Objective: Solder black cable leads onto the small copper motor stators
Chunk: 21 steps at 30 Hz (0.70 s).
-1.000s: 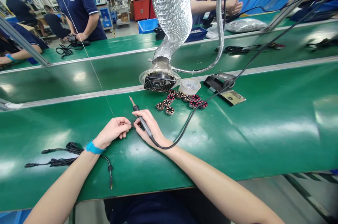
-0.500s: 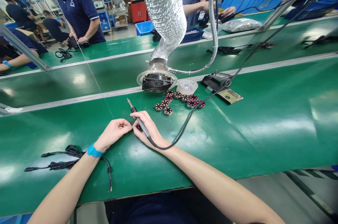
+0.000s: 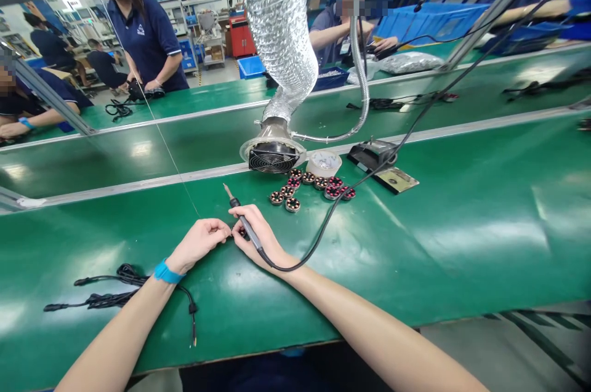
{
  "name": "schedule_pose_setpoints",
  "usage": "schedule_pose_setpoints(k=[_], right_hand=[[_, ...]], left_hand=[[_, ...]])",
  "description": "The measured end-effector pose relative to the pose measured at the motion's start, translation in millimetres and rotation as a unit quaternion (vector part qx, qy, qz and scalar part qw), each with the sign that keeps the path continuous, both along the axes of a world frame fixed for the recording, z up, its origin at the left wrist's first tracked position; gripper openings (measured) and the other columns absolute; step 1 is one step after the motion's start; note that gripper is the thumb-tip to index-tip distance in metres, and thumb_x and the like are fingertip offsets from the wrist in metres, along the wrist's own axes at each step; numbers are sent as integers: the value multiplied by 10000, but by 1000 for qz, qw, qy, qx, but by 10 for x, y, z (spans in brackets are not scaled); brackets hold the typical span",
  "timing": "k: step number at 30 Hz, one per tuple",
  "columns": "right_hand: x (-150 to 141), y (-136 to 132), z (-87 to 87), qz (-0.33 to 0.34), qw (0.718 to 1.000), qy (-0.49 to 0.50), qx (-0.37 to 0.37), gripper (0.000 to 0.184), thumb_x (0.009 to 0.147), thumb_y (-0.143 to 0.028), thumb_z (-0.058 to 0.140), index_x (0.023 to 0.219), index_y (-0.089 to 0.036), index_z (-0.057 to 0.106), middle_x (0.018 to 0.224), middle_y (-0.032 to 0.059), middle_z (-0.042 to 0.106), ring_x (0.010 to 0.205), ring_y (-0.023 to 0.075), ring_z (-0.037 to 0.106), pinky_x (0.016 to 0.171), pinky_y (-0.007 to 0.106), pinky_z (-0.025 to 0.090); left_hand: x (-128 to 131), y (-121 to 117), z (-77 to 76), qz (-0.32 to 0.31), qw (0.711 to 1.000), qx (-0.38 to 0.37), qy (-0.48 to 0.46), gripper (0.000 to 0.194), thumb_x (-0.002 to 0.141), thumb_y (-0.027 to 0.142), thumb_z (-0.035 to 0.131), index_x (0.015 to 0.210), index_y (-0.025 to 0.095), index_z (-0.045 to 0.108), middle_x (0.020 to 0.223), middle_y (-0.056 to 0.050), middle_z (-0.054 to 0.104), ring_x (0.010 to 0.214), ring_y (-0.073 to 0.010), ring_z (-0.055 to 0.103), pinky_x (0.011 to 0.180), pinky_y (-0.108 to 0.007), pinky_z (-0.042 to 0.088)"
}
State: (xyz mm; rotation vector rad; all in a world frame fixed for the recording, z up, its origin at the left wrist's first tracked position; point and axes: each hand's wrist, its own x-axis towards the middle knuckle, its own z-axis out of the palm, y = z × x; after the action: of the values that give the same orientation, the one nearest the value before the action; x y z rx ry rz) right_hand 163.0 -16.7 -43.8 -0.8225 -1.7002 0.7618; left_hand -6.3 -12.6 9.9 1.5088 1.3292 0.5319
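Note:
My right hand (image 3: pixel 261 238) is closed around the grey handle of a soldering iron (image 3: pixel 249 229), its bare tip pointing up and away from me. Thumb and fingertips of that hand also pinch at a small dark part (image 3: pixel 242 232), mostly hidden. Close against it, my left hand (image 3: pixel 201 243) is closed in a pinch; what sits between its fingers is too small to name. A thin wire (image 3: pixel 172 158) runs down from above to the back of my left hand. Several round parts with black centres and copper or red coils (image 3: pixel 292 204) lie beyond my right hand.
Black cables (image 3: pixel 108 300) lie by my left forearm. A fume fan (image 3: pixel 273 159) on a silver duct (image 3: pixel 281 29) hangs ahead, beside a roll of clear tape (image 3: pixel 324 163) and an iron stand (image 3: pixel 373 155). The iron's cord (image 3: pixel 318 235) crosses the green bench. Co-workers sit and stand beyond.
The view has tilted up slightly, so the scene sits lower in the picture. Both hands keep nearly the same pose, fingertips together, with the iron still in my right hand.

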Motion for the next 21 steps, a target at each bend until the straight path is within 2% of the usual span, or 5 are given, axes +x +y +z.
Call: schedule_pose_setpoints(k=[6,15,21], right_hand=[[0,8,7,6,1000,15,4,461,803,-31,512,1217,-236,496,1080,32,470,701,72,612,752,251,548],[-8,22,-3,-2,1000,19,10,457,789,-23,516,1193,-236,508,1054,22,475,685,69,598,731,243,545],[-13,32,-29,7,999,32,9,458,787,-31,525,1194,-241,508,1044,13,463,660,62,585,727,247,544]], left_hand=[[-39,17,-10,3,998,-40,-43,244,745,378,602,770,135,612,649,37,523,435,-40,273,430,-207,150],[-94,38,-44,1,997,-42,-62,340,721,457,689,737,131,595,657,20,558,432,-41,387,416,-184,249],[-63,17,-17,23,997,-37,-67,445,662,525,753,762,108,637,559,56,479,422,-37,306,425,-202,188]])
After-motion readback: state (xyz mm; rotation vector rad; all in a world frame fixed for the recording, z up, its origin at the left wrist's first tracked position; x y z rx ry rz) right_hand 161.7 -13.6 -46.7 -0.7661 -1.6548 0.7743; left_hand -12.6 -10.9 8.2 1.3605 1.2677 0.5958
